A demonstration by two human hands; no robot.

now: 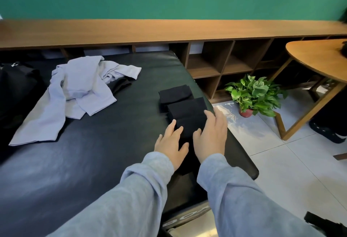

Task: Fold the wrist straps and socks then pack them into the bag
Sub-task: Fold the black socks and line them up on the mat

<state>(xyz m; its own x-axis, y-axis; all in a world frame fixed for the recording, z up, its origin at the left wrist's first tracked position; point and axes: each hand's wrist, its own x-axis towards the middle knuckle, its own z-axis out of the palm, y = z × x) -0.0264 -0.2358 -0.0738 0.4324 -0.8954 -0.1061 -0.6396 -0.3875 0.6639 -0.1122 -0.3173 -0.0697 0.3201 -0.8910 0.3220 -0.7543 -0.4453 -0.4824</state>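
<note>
Three folded black pieces lie in a row near the right edge of the black padded bench (97, 161): a far folded piece (175, 93), a middle folded piece (187, 107) and a near black piece (189, 126). My left hand (171, 143) and my right hand (211, 133) rest flat on the near piece, fingers straight, one on each side. A black bag (16, 86) sits at the bench's far left, partly cut off by the frame edge.
A crumpled light blue garment (78, 90) lies on the bench's left half. Wooden cubby shelves (225, 64) line the green wall. A potted plant (253, 94) stands on the tiled floor to the right, next to a wooden table (319, 58).
</note>
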